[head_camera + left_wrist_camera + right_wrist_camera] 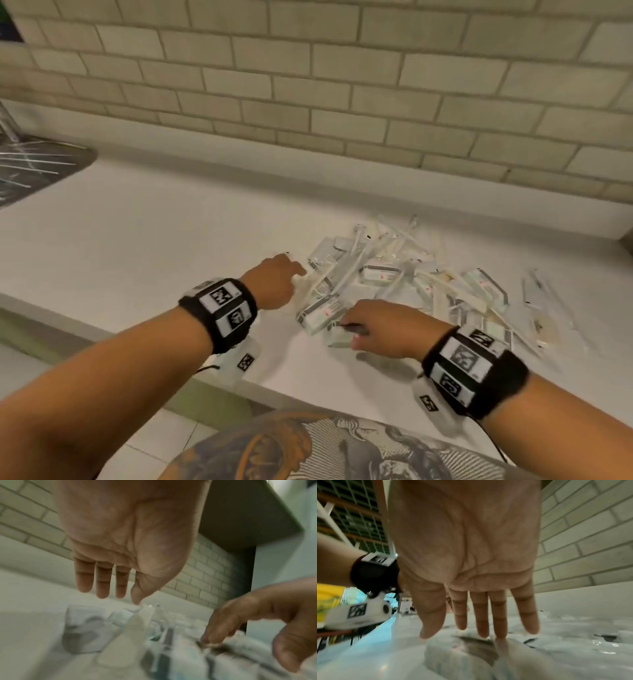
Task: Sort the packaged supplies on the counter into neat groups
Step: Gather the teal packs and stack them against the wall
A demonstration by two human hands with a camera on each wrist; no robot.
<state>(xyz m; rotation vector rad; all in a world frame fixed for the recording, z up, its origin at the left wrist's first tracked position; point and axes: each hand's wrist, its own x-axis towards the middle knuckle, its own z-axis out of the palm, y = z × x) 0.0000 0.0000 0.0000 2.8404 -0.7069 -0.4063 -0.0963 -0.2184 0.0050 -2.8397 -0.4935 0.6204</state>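
A loose pile of packaged supplies [394, 274] lies on the white counter [154, 233]; it holds small flat packets with barcodes and long clear sleeves. My left hand [281, 281] hovers at the pile's left edge, fingers [102, 582] straight, and its thumb tip touches the end of a long clear packet [130, 632]. My right hand [363, 329] is at the pile's near edge, fingers [479, 615] extended. Its fingertips rest on a small flat packet [458, 655] beside a barcoded one [322, 313]. Neither hand holds anything.
A few long clear packets [541, 308] lie apart at the right of the pile. A metal sink drainer [34, 171] sits at the far left. The tiled wall [308, 85] backs the counter, whose front edge [102, 335] runs near my forearms.
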